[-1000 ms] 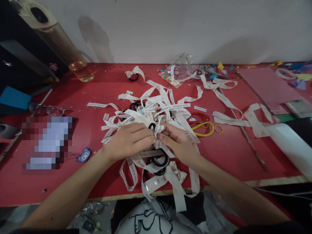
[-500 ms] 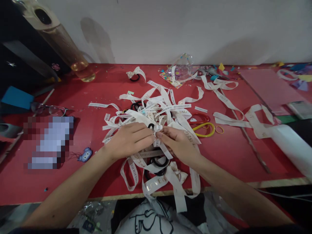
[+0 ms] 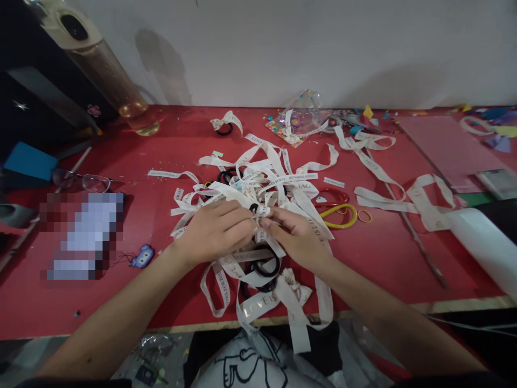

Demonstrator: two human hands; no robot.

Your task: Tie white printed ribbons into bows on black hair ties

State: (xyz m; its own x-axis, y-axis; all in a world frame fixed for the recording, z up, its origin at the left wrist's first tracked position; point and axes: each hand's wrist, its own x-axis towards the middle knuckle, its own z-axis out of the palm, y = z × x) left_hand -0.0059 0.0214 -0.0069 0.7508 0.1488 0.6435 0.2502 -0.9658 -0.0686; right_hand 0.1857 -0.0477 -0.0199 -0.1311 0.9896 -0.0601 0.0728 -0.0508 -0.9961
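A tangled pile of printed white ribbons [image 3: 258,310] covers the middle of the red table. Over it, my left hand [image 3: 220,229] is closed, its fingertips on a small piece of white ribbon [image 3: 264,210] with a black hair tie [image 3: 253,207] beside it. My right hand [image 3: 293,234] pinches the same ribbon piece between thumb and fingers, close against the left fingertips. Below my hands lie black hair ties [image 3: 271,264] among the ribbons. A ribbon bow on a black tie [image 3: 224,128] sits apart, further back.
Yellow-handled scissors [image 3: 341,215] lie right of the pile, near a thin rod [image 3: 420,245] and a white roll [image 3: 480,248]. On the left are a phone [image 3: 86,237], glasses [image 3: 95,183], a blue trinket [image 3: 142,256] and a tall bottle [image 3: 109,75].
My left fingers have shifted slightly at the ribbon piece. Both hands stay in nearly the same place, and the pile looks unchanged.
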